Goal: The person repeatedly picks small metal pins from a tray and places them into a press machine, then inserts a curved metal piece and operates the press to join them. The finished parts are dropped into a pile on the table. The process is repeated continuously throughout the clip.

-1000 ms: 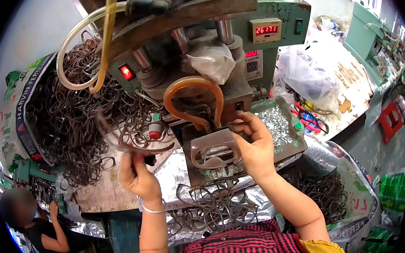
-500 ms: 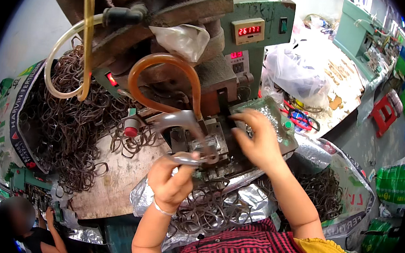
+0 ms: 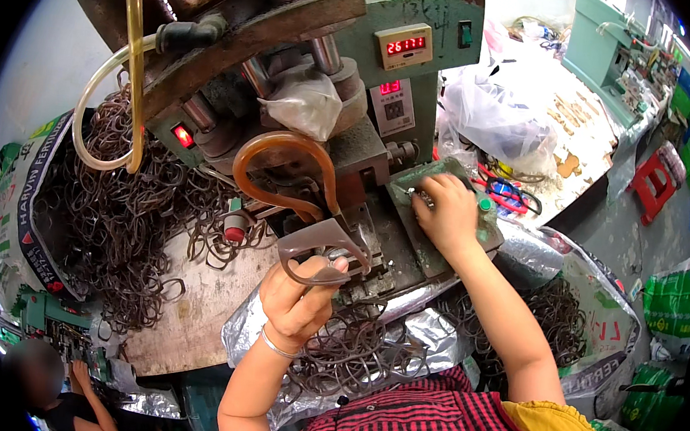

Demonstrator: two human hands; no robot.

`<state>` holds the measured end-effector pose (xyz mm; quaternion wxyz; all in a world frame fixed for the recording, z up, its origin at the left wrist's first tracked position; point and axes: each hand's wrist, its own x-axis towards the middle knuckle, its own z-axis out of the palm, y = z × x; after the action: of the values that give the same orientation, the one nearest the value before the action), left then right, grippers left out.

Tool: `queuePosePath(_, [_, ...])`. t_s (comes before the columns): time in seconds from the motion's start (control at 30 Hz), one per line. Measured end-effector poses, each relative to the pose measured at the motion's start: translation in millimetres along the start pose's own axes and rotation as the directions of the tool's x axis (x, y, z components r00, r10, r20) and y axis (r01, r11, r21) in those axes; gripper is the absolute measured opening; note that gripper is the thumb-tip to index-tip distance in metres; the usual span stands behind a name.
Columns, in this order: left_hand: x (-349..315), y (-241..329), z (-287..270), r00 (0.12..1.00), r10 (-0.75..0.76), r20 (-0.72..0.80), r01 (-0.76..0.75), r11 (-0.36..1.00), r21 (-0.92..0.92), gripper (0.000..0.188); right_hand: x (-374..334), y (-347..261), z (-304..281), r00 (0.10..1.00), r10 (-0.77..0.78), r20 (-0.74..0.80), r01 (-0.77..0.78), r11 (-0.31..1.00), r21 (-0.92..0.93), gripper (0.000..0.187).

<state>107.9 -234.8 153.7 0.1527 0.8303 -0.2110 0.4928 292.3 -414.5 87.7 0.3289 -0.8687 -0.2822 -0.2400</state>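
My left hand (image 3: 299, 299) grips a grey metal loop (image 3: 307, 240), broad and flat on one side and narrow round the rest. It holds the loop just in front of the press's die block (image 3: 366, 232). To the right, my right hand (image 3: 452, 217) is over a green metal tray (image 3: 410, 235) beside the die. Its fingers are bent, with thumb and forefinger close together near tiny shiny bits; what they pinch is too small to name. An orange hose (image 3: 246, 156) curves down to the die, behind the loop.
The press (image 3: 253, 38) towers ahead, with a red push button (image 3: 234, 229) at its left. Dark metal loops heap in a sack (image 3: 107, 197) at left, on silver foil (image 3: 436, 340) before me, and in another sack (image 3: 607, 333) at right. Another person (image 3: 75, 405) sits lower left.
The press's upper part has risen, showing more of its guide columns. My right hand has moved from beside the die onto the tray. The loop in my left hand has turned and become sharper.
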Motion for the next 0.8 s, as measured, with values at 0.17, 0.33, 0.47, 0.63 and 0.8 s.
queuePosePath(0.17, [-15,21,-25,0.978,-0.177,0.111,0.167,0.981,0.093,0.03,12,1,29,0.986,-0.097,0.134,0.114,0.986,-0.125,0.029])
queuePosePath(0.33, [-95,0,-95,0.886,-0.392,-0.247,0.459,0.816,0.351,0.013,-24,9,-14,0.976,0.211,-0.054,-0.167,0.883,0.44,0.008])
queuePosePath(0.47, [-71,-59,-132,0.726,-0.623,-0.291,0.673,0.557,0.488,0.012,-42,36,-21,0.776,0.613,0.153,-0.361,0.232,0.903,0.007])
queuePosePath(0.63, [-81,-170,-131,0.885,-0.451,0.116,0.241,0.657,0.714,0.024,-17,1,11,0.851,0.496,0.174,-0.35,0.288,0.891,0.009])
queuePosePath(0.8, [-107,-254,-115,0.616,-0.454,0.643,-0.039,0.798,0.601,0.036,-25,-4,-11,0.926,0.376,0.017,-0.304,0.722,0.621,0.016])
